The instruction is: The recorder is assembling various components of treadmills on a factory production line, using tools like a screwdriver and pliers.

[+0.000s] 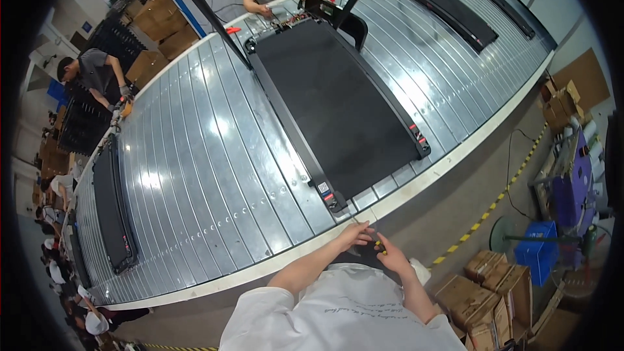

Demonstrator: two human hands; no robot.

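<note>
While the left hand and right hand pinch together a small yellow-green part, the treadmill lies just beyond on the conveyor.

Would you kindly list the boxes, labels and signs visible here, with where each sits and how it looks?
Cardboard boxes: lower right floor, brown.
Stacked cartons: upper left beyond the belt, brown.
Labels: treadmill's near corner, small, white and red.
Blue crate: right, beside a stand.
Wall sign: upper left, small, blue.
</note>
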